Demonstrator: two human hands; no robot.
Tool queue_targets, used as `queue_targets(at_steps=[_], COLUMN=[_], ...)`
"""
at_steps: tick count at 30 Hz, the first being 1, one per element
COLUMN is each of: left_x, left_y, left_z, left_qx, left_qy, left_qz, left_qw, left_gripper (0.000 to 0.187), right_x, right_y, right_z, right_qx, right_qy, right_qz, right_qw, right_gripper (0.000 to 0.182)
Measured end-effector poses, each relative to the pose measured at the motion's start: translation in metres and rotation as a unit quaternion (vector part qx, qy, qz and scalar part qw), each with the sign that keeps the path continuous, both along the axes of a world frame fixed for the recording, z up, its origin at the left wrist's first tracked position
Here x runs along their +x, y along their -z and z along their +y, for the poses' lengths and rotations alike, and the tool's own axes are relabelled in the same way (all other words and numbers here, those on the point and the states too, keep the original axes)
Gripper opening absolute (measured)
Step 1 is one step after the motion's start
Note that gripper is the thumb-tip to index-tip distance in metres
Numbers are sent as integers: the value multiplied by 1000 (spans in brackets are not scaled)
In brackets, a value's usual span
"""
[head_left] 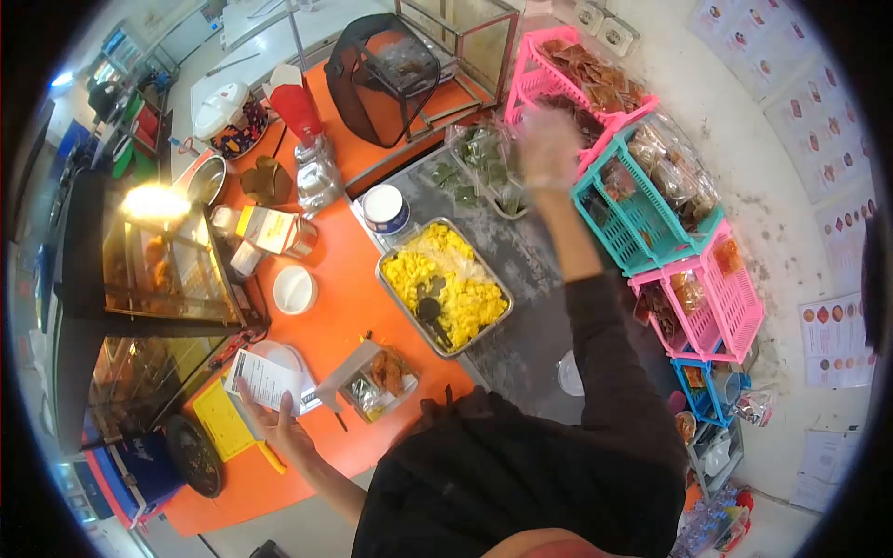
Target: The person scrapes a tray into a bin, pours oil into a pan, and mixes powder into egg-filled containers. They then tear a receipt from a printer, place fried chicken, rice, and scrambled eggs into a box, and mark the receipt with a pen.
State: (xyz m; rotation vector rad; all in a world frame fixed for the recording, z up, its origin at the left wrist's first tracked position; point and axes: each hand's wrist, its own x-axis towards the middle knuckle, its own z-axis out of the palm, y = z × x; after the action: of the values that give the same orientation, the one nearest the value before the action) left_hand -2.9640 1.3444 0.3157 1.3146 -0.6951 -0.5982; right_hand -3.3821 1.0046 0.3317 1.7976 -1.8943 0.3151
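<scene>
My left hand [284, 431] holds a white printed paper slip [265, 377] over the orange counter. Beside it is an open takeaway box [357, 370], with a fried piece of food [388, 371] and a wrapped item inside. My right arm reaches up and away, and my right hand [549, 149] is smeared by motion, its fingers unclear. It overlaps the edge of a pink basket [523, 88] of brown packets. Just left of that hand lies a clear tray of green leafy pieces [488, 167]. A metal tray [381, 270] of yellow scrambled egg with a dark spoon sits between my arms.
A teal basket [619, 219], a lower pink basket [712, 321] and a blue basket [704, 395] line the right wall. A lit glass food warmer [158, 265] stands left. The orange counter [330, 298] holds a white bowl [295, 290], a lidded tub [383, 206] and a yellow cutting board [221, 418].
</scene>
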Motion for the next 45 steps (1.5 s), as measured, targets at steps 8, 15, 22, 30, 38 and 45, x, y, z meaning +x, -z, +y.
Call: queue_targets(at_steps=[8,15,22,30,38,45], left_x=[-14,4,15,-8,-129,-182], left_y=[10,16,-5,10,24,29], left_z=[-45,-30,20,85,65,0], left_qx=[7,5,-42,-4,65,-10], left_qy=[30,6,-29,-79,49,89], left_qz=[38,-37,74,-12,-350,-431], left_qw=[999,999,996,997,933,898], left_gripper=[84,85,81,68,86,84], right_x=[-128,-114,153,269,239,193], right_y=[-59,-50,69,146,95,71], right_z=[-78,-29,201,296,254,226], right_qx=[158,-21,644,579,354,152], right_qy=[224,25,-497,-388,-143,-130], right_qz=[-44,-109,-320,-73,-914,-960], right_qw=[961,994,485,713,137,195], right_gripper=[34,29,27,27,48,60])
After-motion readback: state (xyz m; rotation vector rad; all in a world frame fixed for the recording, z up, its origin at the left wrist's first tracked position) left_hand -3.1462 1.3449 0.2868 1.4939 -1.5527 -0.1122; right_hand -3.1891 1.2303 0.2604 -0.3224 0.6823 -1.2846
